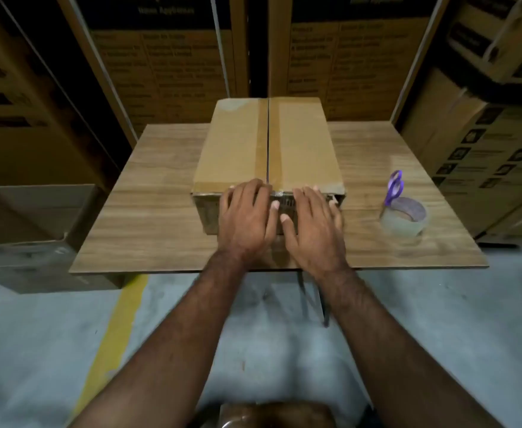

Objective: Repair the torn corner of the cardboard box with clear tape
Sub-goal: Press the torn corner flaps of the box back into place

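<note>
Seen from the head camera, a person's two bare hands press flat against the near face of a cardboard box [269,143] standing on a wooden table [148,211]. The left hand [247,217] and the right hand [313,223] lie side by side, fingers spread and reaching up over the box's near top edge, neither one grasping anything. A short shiny strip of clear tape [279,193] shows on that edge in the gap between the hands, where the top flaps' centre seam ends. Well to the right on the table, apart from box and hands, sits a roll of clear tape [404,217], with purple-handled scissors [393,186] resting against it. Large printed cartons [160,66] stand behind the table.
</note>
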Demonstrator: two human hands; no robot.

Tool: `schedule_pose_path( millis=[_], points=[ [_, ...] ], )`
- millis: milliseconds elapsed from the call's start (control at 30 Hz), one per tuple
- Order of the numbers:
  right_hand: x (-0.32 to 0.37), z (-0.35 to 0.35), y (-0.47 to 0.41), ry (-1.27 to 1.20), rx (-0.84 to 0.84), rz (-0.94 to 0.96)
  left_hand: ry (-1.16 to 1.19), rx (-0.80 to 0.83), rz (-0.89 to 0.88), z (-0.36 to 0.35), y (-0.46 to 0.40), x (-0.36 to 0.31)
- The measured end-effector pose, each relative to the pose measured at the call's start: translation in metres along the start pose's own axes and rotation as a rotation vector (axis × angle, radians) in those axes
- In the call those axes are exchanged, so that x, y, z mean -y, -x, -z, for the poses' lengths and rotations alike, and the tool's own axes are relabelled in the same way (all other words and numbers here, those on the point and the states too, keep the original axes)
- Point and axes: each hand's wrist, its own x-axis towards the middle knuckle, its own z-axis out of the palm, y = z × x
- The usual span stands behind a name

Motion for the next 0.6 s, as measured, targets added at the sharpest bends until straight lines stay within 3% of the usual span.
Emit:
schedule_pose_path(
  millis=[367,600],
  points=[
    [-0.019,-0.023,-0.005,0.014,-0.149,0.102,0.071,-0.156,-0.003,-0.025,0.009,0.002],
    [-0.020,-0.015,-0.004,0.065,-0.076,0.126,0.026,0.005,0.023,-0.017,0.016,-0.004]
  ],
)
